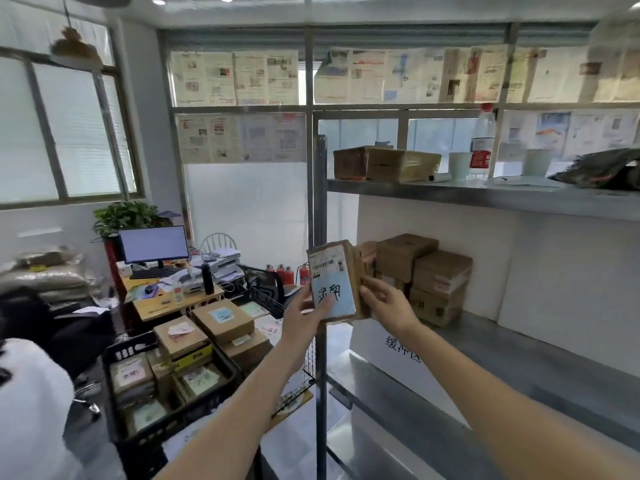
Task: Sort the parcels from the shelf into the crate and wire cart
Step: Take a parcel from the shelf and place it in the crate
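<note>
A small cardboard parcel (334, 278) with a shipping label and a blue note with handwriting is held upright in front of the shelf post. My left hand (306, 310) grips its lower left edge, thumb on the blue note. My right hand (384, 303) grips its right side. Several brown parcels (420, 271) are stacked on the middle shelf (519, 358) just behind. A black crate (166, 424) at lower left holds several labelled parcels. The wire cart (298, 386) beside it carries more boxes (223, 322).
The top shelf (485, 195) carries two wrapped boxes (386, 164), a water bottle (482, 142), cups and a dark bag (609, 169). A steel upright post (321, 341) stands between the crate and the shelf. A cluttered desk with a monitor (154, 245) lies at the back left.
</note>
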Motion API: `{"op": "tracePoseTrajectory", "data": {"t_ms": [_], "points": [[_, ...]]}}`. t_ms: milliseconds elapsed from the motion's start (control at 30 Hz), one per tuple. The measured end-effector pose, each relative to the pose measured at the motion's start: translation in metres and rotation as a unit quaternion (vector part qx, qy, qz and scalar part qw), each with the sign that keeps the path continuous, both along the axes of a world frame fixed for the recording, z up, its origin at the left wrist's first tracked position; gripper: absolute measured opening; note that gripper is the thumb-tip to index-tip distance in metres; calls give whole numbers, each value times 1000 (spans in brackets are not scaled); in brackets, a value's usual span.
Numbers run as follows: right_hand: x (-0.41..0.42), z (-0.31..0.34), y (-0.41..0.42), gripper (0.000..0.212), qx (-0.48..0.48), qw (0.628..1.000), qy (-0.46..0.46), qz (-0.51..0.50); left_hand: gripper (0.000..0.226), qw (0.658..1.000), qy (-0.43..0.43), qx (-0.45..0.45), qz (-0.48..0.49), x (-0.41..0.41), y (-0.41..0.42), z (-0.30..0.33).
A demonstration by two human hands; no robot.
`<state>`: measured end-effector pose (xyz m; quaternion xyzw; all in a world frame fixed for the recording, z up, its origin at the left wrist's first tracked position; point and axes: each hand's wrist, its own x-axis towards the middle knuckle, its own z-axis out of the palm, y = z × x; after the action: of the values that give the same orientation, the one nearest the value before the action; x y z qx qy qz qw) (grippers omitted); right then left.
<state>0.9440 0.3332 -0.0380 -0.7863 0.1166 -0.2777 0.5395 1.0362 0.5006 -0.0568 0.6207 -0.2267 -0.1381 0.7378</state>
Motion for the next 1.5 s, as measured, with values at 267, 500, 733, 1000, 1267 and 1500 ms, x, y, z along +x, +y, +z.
{"op": "tracePoseTrajectory", "data": {"t_ms": [267, 500, 733, 1000, 1267, 1500], "points": [[51, 4, 69, 45, 84, 991, 46, 96, 31, 995, 81, -20, 46, 56, 62, -2], [95, 0, 107, 44, 94, 989, 19, 109, 38, 999, 0, 2, 51, 96, 104, -11], [135, -11, 144, 25, 101, 987, 32, 123, 20, 997, 3, -14, 71, 132, 145, -16], [196, -28, 163, 30, 93, 985, 48, 138, 112, 995, 78, 18, 64, 190, 171, -38], [300, -57, 163, 49, 17, 987, 50, 152, 69, 982, 119, 8, 148, 257, 174, -62], [402, -94, 173, 63, -23, 963, 113, 245, 57, 964, 128, 42, 228, 328, 195, -99]]}}
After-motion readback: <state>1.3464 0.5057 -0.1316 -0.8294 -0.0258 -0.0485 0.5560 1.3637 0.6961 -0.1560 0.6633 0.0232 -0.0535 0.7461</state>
